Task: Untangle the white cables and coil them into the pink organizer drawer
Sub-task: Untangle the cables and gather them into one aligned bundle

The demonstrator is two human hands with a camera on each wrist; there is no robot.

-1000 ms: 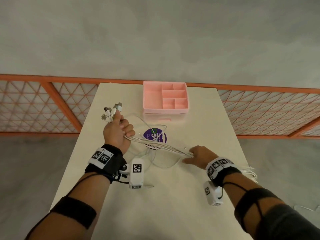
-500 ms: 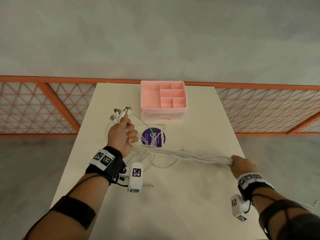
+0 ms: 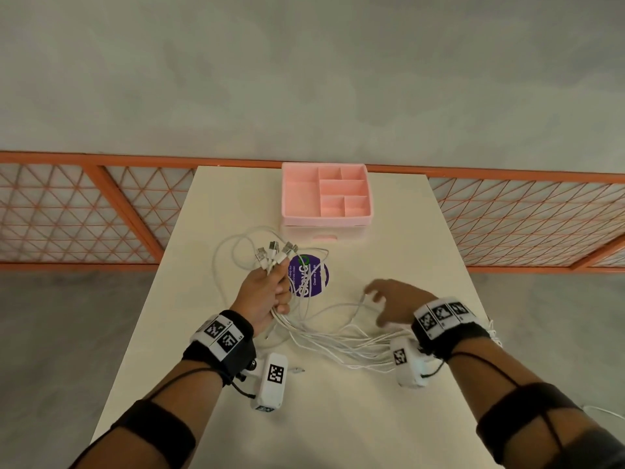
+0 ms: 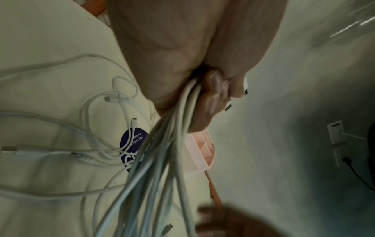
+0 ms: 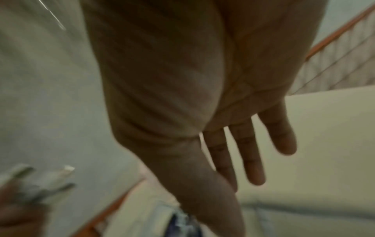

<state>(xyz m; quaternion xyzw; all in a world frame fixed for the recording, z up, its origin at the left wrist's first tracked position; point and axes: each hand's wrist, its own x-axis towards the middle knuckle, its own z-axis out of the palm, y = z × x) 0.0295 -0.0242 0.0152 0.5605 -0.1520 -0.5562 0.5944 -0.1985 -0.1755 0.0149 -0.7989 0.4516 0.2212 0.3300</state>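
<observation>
My left hand (image 3: pixel 267 292) grips a bundle of several white cables (image 3: pixel 338 343) near their USB plugs (image 3: pixel 274 250), which stick up above the fist. In the left wrist view the cables (image 4: pixel 162 160) run out of the curled fingers (image 4: pixel 215 96) toward the camera. The strands fan out slack across the table toward my right wrist. My right hand (image 3: pixel 389 302) hovers open over the cables with fingers spread, holding nothing; the right wrist view shows its straight fingers (image 5: pixel 251 152). The pink organizer (image 3: pixel 326 198) sits at the table's far edge, its compartments empty.
A purple round sticker (image 3: pixel 309 275) lies on the cream table (image 3: pixel 389 418) between my hands and the organizer. More loose cable loops (image 3: pixel 236 252) lie to the left of the sticker. An orange lattice railing (image 3: pixel 84 214) runs behind the table. Some cable hangs over the right table edge (image 3: pixel 493 333).
My right hand let go of the stretched cable bundle and moved back left toward the middle, now open. The cables have gone slack. My left hand shifted right, toward the sticker, still gripping.
</observation>
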